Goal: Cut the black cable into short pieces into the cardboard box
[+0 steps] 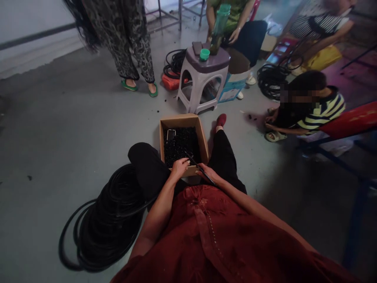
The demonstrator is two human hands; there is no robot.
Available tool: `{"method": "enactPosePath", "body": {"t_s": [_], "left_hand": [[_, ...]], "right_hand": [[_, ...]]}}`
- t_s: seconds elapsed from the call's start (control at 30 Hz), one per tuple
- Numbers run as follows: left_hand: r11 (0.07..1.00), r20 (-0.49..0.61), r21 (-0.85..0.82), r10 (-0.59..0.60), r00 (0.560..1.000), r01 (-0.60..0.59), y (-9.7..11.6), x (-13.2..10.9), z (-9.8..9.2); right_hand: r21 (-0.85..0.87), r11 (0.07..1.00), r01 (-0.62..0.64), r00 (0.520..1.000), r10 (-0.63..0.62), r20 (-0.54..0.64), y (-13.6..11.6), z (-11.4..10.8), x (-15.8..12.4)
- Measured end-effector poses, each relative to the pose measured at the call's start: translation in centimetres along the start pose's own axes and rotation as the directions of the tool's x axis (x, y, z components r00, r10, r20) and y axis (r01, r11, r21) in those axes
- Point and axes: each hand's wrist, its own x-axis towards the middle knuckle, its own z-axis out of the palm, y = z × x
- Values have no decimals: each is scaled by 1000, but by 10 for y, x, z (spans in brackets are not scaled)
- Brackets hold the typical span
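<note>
Matt cardboard box (179, 122), glossy black rubber tubing (108, 224), smooth painted grey floor (50, 133)

A lilac plastic stool (203, 76) holds a green bottle (217, 33) on the grey floor (59, 137); a co-worker in a striped shirt (322, 110) sits low to the right.

Black pieces (179, 145) in carton (180, 120) — too small to identify.

Head view faces down at left hand (179, 168) and right hand (206, 173).
</note>
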Motion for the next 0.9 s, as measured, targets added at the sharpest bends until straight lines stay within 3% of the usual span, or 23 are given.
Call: {"method": "enactPosePath", "body": {"t_s": [0.3, 0.9], "left_hand": [[999, -82, 0, 32, 996, -32, 4, 1, -7], [999, -52, 53, -3, 999, 6, -4, 6, -3]], "right_hand": [[-43, 999, 14, 999, -16, -45, -16, -1, 11], [-53, 999, -10, 1000, 9, -16, -8, 7, 12]]}}
